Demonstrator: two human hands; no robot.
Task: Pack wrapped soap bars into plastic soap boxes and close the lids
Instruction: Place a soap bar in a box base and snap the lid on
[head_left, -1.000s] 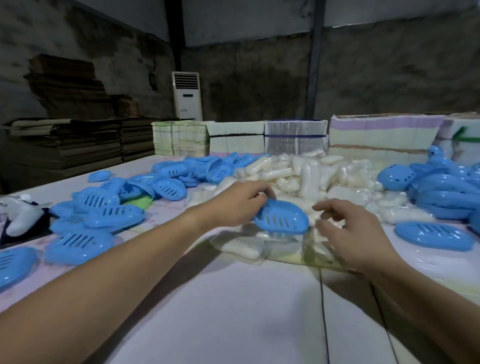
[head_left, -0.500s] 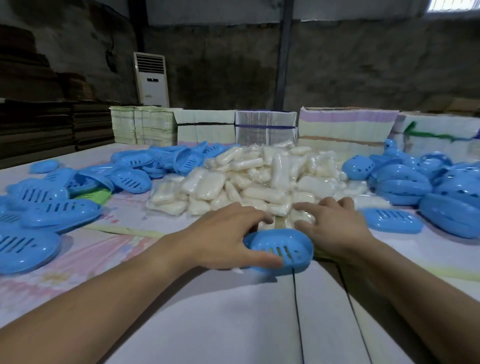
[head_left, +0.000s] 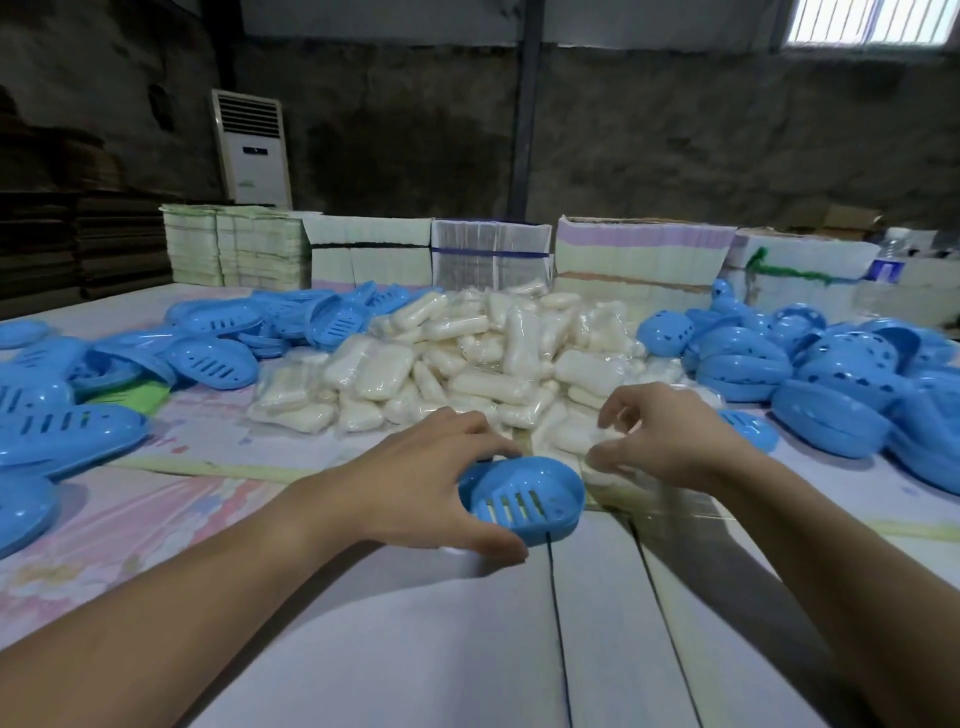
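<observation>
- Left hand (head_left: 415, 488) grips a blue slotted soap box (head_left: 524, 499), thumb under its near edge, fingers curled over the far rim; the box sits low over the near counter (head_left: 395, 649), whether touching it I cannot tell.
- Right hand (head_left: 670, 441) hovers just right of that box, fingers half curled, tips at a wrapped soap bar (head_left: 576, 436) on the pile's near edge; cannot tell if that grip has closed on it.
- Heap of wrapped soap bars (head_left: 483, 358), cream-white in clear film, lies mid-counter just beyond both hands.
- Slotted blue lids or trays (head_left: 208, 358) spread on the left of the heap, some stacked.
- Rounded blue box halves with holes (head_left: 831, 374) piled on the right; one slotted piece (head_left: 748, 426) partly behind the right hand.
- Stacks of flat printed cartons (head_left: 644, 260) line the counter's far edge.
- White standing air conditioner (head_left: 252, 148) against the back wall, left.
</observation>
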